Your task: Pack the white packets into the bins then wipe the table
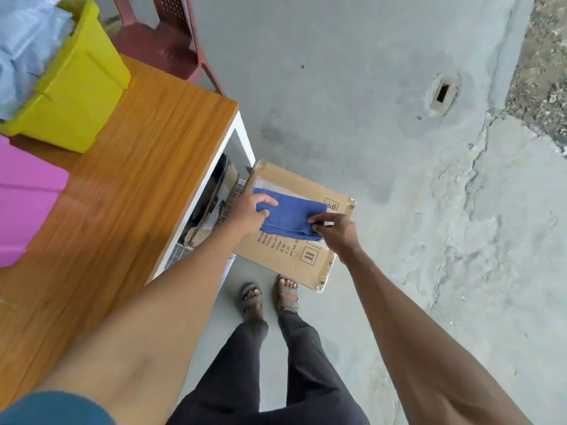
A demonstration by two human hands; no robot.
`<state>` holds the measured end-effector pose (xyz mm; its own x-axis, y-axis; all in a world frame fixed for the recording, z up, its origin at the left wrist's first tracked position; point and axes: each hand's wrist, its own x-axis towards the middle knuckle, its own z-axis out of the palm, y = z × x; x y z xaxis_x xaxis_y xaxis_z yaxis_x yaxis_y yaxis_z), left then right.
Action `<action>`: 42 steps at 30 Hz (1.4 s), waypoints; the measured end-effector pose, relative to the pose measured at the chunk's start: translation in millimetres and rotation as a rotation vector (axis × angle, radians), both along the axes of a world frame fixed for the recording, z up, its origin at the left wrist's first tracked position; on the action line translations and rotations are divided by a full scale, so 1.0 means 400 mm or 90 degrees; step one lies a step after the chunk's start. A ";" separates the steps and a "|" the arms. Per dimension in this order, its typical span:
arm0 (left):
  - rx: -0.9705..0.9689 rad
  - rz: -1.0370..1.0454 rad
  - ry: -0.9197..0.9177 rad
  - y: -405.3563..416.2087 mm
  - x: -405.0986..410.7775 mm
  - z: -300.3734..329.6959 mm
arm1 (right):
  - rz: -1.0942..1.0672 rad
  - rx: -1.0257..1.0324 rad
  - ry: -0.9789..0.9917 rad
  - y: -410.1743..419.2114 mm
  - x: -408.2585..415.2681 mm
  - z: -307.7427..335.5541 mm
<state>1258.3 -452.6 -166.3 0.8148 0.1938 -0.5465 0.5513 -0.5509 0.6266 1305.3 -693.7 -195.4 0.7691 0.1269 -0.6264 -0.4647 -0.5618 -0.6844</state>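
Taking the table (129, 191) as my landmark, the pink bin (24, 204) sits at its far-left edge and the yellow bin (76, 96) stands just beyond it on the same top, stuffed with the white packets (27, 47), so I judge the packing is done and both bins are pushed to one side to leave bare wood for wiping. Off the table's right edge, down past its open shelf, a flattened cardboard box (288, 253) lies on the floor. Over that box I hold the blue cloth (291, 219) between both hands, clear of the tabletop. My left hand (248, 213) grips the cloth's nearer-to-table end, thumb over the top and fingers curled under it. My right hand (334, 231), further from the table, pinches the opposite edge between thumb and fingertips. Holding it at both ends keeps the fold together and lets me gather it into a pad; next, I think, it must come up onto the table for wiping.
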 end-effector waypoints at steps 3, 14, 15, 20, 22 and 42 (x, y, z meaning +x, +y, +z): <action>0.073 -0.023 -0.018 -0.008 0.026 -0.093 | 0.012 -0.046 -0.027 0.010 0.006 -0.070; 0.208 -0.087 -0.067 -0.029 0.077 -0.290 | 0.137 -0.210 -0.094 0.055 0.007 -0.246; 0.226 -0.105 -0.065 -0.028 0.086 -0.298 | 0.148 -0.220 -0.082 0.061 0.010 -0.248; 0.286 -0.145 -0.030 -0.030 0.107 -0.324 | 0.183 -0.265 -0.025 0.082 0.034 -0.245; 0.301 -0.135 -0.015 -0.035 0.106 -0.313 | 0.225 -0.331 -0.003 0.092 0.042 -0.227; -0.094 0.186 0.268 0.003 0.175 -0.389 | -0.245 -0.059 0.213 0.099 0.023 -0.230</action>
